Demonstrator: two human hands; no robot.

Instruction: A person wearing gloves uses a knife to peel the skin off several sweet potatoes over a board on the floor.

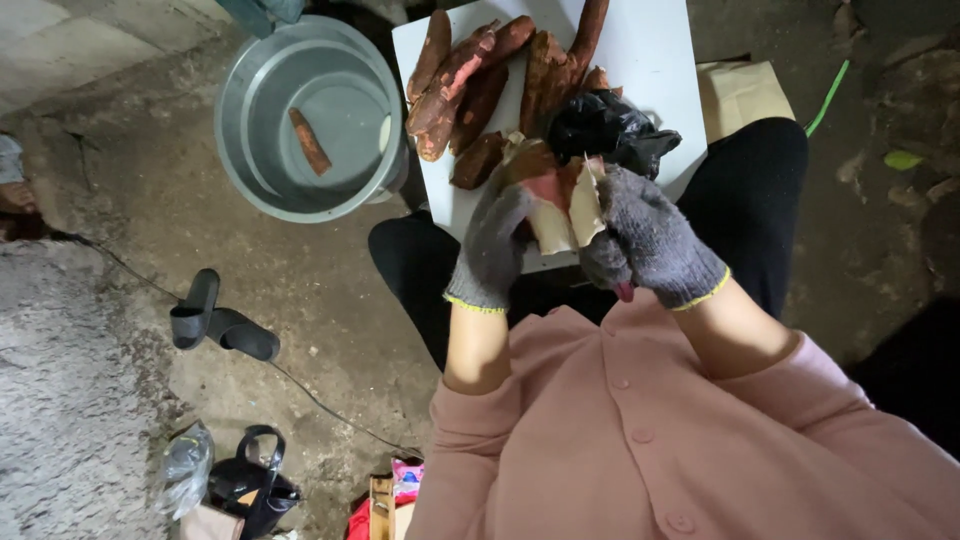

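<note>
Both hands are wearing grey knit gloves. The left hand [495,245] is gripping a partly peeled tuber [558,200] from the left side, fingers wrapped around it; pale flesh is showing beside the remaining reddish-brown skin. The right hand [640,240] is closing around the tuber's right side, and a small reddish tip is sticking out below the glove. The tuber is being held above the near edge of the white tabletop [650,60]. Unpeeled tubers [480,80] are lying piled on the far tabletop, a black bag [600,125] just beside them. A metal basin [310,115] is sitting on the floor at far left, one tuber piece [309,141] lying inside.
</note>
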